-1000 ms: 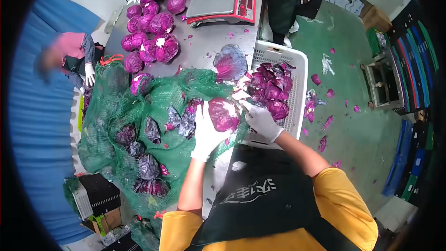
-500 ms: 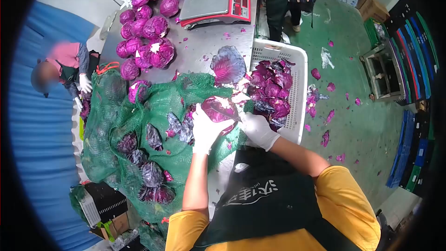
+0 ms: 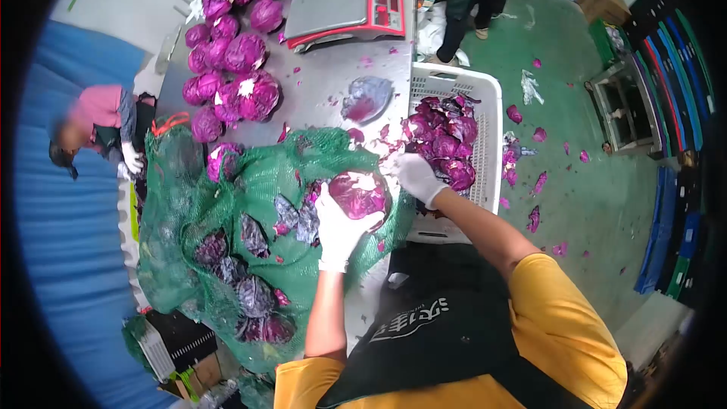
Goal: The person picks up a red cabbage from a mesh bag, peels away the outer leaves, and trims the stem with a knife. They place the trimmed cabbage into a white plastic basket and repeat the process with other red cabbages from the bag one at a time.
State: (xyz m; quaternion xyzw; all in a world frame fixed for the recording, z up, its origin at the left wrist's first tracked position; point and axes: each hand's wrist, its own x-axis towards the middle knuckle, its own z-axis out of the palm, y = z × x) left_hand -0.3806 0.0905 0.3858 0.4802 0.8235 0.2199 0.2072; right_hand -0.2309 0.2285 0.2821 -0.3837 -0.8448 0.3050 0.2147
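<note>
My left hand (image 3: 341,229), in a white glove, grips a red cabbage (image 3: 359,198) from its near left side, thumb across the front. Pale patches show on the cabbage's top. To the right, my gloved right hand (image 3: 419,179) is curled and apart from the cabbage, its fingers at pale scraps (image 3: 388,153) by the table edge. What it holds, if anything, is hidden. Beneath the cabbage lies a green mesh bag (image 3: 250,159) with dark outer leaves (image 3: 254,236) and more cabbages on or in it. A loose purple leaf (image 3: 367,98) rests on the metal table (image 3: 322,76).
Several red cabbages (image 3: 244,53) are grouped at the back left beside a red-framed scale (image 3: 333,4). A white crate (image 3: 492,121) of purple leaves stands at the table's right edge. One co-worker (image 3: 102,117) is at left, another (image 3: 469,0) stands behind. Leaf scraps litter the green floor.
My right hand has moved up and away from the cabbage, where a dark blade lay across it. The cabbage's pale-patched side shows more now, still in my left hand. The loose leaf looks folded or turned.
</note>
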